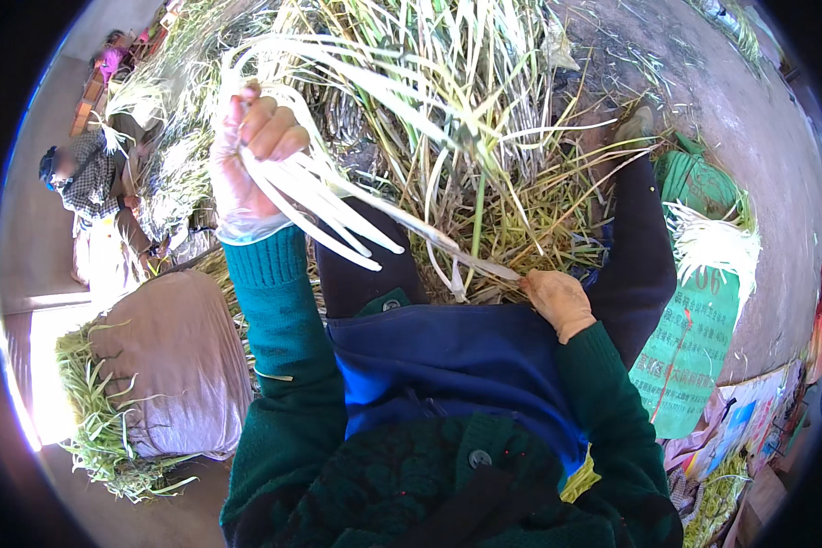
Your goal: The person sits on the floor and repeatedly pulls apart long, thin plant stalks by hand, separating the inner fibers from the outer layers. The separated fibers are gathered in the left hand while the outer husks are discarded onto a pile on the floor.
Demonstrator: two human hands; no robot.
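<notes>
My left hand, in a thin clear glove, is raised at the upper left and closed around a bundle of long pale stalks. Their white ends hang below the fist, and their yellow-green leaves arch to the right. At the centre right, my right hand, in a tan glove, pinches the tip of a whitish, withered stalk or leaf that stretches down from the bundle. A large heap of long leafy stalks lies in front of me, with loose yellowish leaves between my legs.
A green woven sack with printed writing lies at the right, white stalks on it. At the left stands a bale of leafy stalks wrapped in brown cloth. A person in a checked top bends over stalks at the upper left; another is farther back.
</notes>
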